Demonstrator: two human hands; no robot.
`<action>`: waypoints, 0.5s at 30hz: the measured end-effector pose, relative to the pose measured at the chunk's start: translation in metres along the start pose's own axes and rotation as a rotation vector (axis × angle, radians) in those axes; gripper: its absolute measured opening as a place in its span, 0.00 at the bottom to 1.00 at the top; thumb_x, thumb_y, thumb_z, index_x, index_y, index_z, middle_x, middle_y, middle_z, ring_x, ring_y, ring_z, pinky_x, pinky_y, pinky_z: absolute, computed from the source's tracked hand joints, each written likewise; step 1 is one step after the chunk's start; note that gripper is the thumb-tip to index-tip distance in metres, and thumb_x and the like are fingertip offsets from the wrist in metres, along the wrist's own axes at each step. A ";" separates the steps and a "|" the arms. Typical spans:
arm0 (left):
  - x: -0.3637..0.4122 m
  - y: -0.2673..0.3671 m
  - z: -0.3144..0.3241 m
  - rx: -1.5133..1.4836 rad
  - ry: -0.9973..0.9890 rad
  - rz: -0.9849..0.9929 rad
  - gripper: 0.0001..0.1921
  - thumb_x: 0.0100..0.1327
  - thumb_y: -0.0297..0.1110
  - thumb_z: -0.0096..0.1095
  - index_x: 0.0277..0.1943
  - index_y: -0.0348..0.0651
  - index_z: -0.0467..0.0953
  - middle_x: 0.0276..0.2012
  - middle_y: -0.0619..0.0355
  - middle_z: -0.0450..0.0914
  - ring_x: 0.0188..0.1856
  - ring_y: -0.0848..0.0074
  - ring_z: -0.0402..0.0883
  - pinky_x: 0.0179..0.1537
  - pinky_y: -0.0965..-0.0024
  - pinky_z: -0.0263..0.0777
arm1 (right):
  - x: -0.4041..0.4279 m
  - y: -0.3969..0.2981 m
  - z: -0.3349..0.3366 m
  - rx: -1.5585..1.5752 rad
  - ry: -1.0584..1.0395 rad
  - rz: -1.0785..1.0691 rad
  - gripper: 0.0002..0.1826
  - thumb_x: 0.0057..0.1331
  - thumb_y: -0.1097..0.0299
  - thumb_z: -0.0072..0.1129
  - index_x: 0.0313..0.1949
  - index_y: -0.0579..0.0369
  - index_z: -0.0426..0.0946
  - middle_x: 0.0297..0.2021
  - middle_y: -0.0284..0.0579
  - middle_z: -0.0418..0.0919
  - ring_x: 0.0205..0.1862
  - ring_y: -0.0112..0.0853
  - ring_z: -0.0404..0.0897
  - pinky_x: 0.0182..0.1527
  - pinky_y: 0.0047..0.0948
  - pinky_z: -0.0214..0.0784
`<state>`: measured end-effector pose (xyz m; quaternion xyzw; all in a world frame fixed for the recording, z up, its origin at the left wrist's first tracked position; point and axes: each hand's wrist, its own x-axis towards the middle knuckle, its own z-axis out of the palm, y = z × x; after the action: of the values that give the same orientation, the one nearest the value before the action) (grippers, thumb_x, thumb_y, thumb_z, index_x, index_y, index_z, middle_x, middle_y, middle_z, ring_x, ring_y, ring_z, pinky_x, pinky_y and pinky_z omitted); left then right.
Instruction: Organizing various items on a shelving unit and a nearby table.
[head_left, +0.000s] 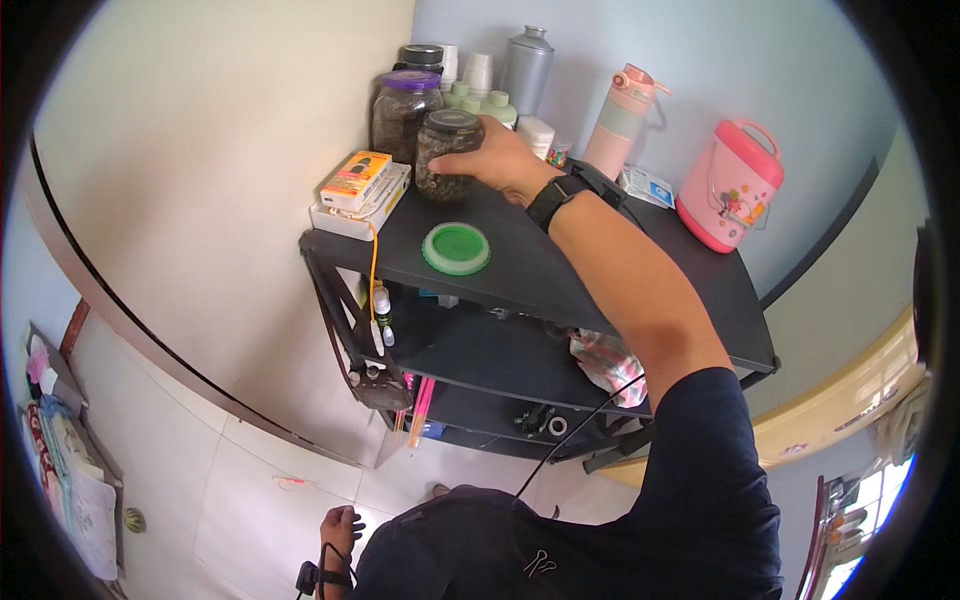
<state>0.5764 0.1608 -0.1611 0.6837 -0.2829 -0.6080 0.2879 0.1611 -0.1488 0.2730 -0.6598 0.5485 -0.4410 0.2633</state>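
My right hand (499, 154) is wrapped around a glass jar (448, 180) with a dark lid. Dried, dark brown contents show through its glass. The jar is at the back left of a black shelf unit's top (540, 262), upright, close to a larger jar with a purple lid (411, 80). In front of the held jar lies a round green lid (457, 248) with a pale rim. Low beside my body hangs my left hand (341, 527), fingers loosely bent and slightly apart, with nothing visible in it.
Left of the jars, a small orange-and-white box (357, 180) rests on a white box. Behind are pale green bottles (498, 109) and a silver canister (527, 71). Farther right stand a pink bottle (619, 124) and a pink container (729, 185). A cable (570, 431) crosses before the lower shelves.
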 end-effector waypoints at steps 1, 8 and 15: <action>0.000 0.000 -0.001 0.003 -0.001 0.010 0.20 0.72 0.41 0.57 0.55 0.32 0.71 0.42 0.46 0.83 0.37 0.66 0.86 0.33 0.68 0.79 | 0.005 0.009 0.000 -0.002 -0.001 -0.001 0.50 0.48 0.58 0.83 0.64 0.71 0.64 0.58 0.55 0.76 0.61 0.37 0.75 0.61 0.34 0.69; -0.006 -0.004 -0.011 0.001 0.009 0.011 0.21 0.72 0.43 0.57 0.56 0.32 0.71 0.42 0.46 0.83 0.37 0.65 0.86 0.33 0.68 0.79 | 0.004 0.009 0.012 -0.026 0.104 -0.071 0.47 0.47 0.60 0.84 0.61 0.69 0.67 0.56 0.56 0.78 0.58 0.39 0.78 0.61 0.35 0.70; -0.012 -0.014 -0.035 0.004 -0.002 0.030 0.18 0.72 0.40 0.56 0.54 0.33 0.73 0.43 0.47 0.84 0.37 0.66 0.87 0.33 0.69 0.79 | -0.018 0.015 -0.003 -0.175 0.222 0.019 0.52 0.49 0.54 0.81 0.64 0.72 0.63 0.58 0.62 0.76 0.61 0.45 0.76 0.59 0.39 0.71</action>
<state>0.6102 0.1809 -0.1602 0.6794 -0.2946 -0.6037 0.2952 0.1506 -0.1354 0.2571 -0.6220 0.6169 -0.4594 0.1467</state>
